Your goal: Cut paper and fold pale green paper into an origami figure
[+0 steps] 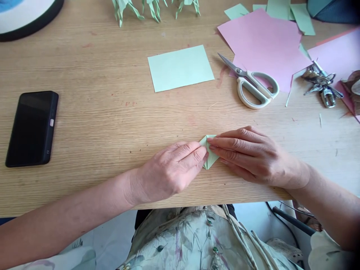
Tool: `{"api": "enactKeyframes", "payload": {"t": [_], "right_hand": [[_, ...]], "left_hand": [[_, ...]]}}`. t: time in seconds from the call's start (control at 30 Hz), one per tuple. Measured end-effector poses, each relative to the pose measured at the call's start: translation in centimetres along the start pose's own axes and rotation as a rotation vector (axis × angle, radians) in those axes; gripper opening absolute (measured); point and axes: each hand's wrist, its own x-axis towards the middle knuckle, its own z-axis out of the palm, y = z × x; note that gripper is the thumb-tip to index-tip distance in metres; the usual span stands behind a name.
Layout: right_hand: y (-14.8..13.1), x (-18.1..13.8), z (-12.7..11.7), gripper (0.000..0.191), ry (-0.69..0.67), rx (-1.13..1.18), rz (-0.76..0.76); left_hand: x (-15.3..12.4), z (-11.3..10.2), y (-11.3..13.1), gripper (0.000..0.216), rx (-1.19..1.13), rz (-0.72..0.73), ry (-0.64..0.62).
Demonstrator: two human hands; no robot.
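A small folded piece of light green paper (209, 159) lies on the wooden table (112, 112) near its front edge. My left hand (171, 170) presses on its left side with fingers curled together. My right hand (247, 153) lies over its right side, fingers stretched flat and close together, pressing the fold down. Most of the paper is hidden under both hands.
A light green sheet (180, 67) lies beyond the hands. White-handled scissors (251, 84) rest on pink paper (264, 41) at the right, with a bunch of keys (322, 84) further right. A black phone (32, 127) lies at the left. Folded green paper figures (154, 9) stand at the far edge.
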Motion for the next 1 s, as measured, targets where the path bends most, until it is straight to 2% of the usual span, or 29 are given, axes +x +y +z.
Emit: {"api": "enactKeyframes", "payload": {"t": [0.3,0.6,1.0], "right_hand": [[0.0,-0.2,-0.2,0.037,-0.053,0.031,0.023],[-0.1,-0.1,-0.3,0.037,-0.041,0.060,0.033],[-0.4,-0.2,-0.3,0.036,-0.065,0.018,0.023]], "left_hand": [[-0.8,-0.5,-0.5,0.026,-0.083,0.047,-0.067],[-0.8,-0.3,-0.5,0.029,-0.241,0.004,-0.027],[-1.2,-0.4,-0.4,0.031,-0.190,0.026,-0.073]]}}
